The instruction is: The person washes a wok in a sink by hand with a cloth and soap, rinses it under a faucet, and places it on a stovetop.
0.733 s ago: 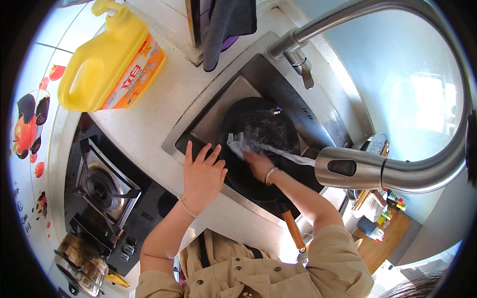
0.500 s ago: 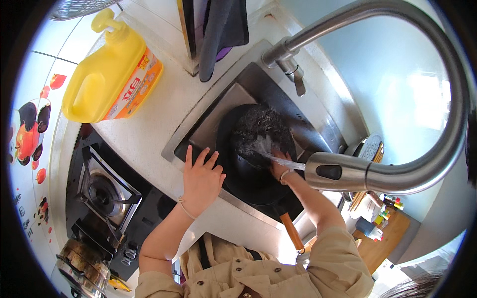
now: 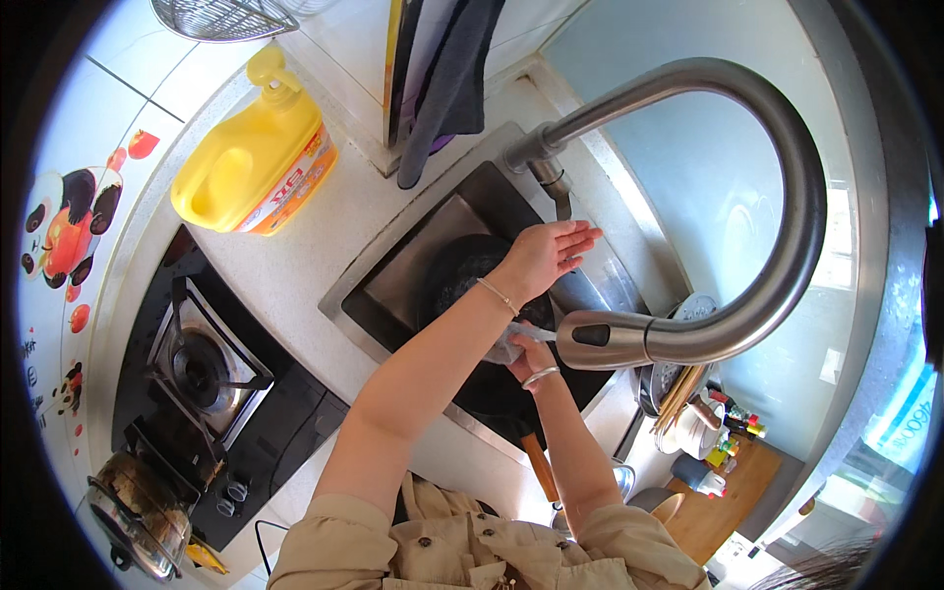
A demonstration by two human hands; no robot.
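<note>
Steel faucet spout (image 3: 629,339) hangs just beside the right hand (image 3: 526,356), whose fingers, half hidden, pinch a pale wet cloth (image 3: 506,344) over the black wok (image 3: 472,295) in the sink (image 3: 393,275), while the left hand (image 3: 546,256) reaches beyond, fingers straight and pressed together, empty, toward the faucet lever (image 3: 556,187).

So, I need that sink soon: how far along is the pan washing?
Mid-wash, it seems. Done: the dark pan sits in the sink under the faucet head. In hand: the right hand rubs it with a pale cloth, while the left hand reaches to the faucet lever. Left: the pan is not yet lifted out; how clean it is can't be judged.
</note>
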